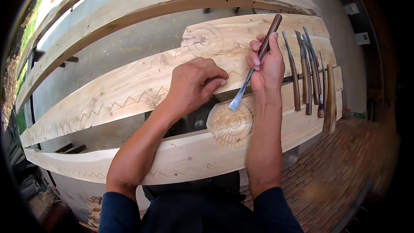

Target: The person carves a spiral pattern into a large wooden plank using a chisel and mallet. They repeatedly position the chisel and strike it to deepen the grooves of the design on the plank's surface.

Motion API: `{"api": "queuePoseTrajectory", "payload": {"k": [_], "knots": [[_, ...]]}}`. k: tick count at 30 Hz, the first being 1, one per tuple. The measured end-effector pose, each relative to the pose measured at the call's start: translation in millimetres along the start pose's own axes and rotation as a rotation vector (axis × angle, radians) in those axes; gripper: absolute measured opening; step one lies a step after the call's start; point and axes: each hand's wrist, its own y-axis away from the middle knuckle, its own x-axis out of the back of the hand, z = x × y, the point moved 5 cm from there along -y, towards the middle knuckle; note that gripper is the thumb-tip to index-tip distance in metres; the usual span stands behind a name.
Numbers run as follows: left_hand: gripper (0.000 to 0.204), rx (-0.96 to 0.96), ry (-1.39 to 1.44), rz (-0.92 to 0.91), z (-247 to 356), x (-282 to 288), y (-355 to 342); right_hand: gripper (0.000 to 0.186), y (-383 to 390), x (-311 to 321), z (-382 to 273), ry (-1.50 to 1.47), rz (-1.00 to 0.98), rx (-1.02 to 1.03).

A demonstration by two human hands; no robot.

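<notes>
My right hand (268,67) is closed around the dark wooden handle of a chisel (271,34). Its flared steel blade points down and left, over a carved rosette (234,122) on the near board (194,149). My left hand (196,82) is bent at the wrist above the far board (142,80), fingers curled in and thumb pressed to the forefinger. Whatever those fingers may hold is hidden. Beside the left hand, a zigzag line (125,101) runs along the far board. A second round pattern (206,39) is marked near that board's upper edge.
Several chisels (307,73) lie side by side to the right, alongside a brush (321,111) and a wooden mallet-like club (330,99). Long thick beams (151,6) cross behind the boards. Brick paving (319,168) shows at lower right. A dark gap separates the two boards.
</notes>
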Motion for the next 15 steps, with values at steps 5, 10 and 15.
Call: {"api": "queuePoseTrajectory", "payload": {"k": [5,10,15], "knots": [[0.015,-0.005,0.033,0.008,2.0,-2.0,-2.7,0.043,-2.1,1.1,3.3,0.041,0.054,0.008],[0.019,-0.088,0.060,-0.021,11.0,-15.9,-16.1,0.045,-0.7,-6.7,9.2,0.042,0.045,0.000],[0.023,-0.139,0.025,-0.063,12.1,-18.8,-14.3,0.044,6.2,-10.0,10.5,0.109,0.052,0.016]]}}
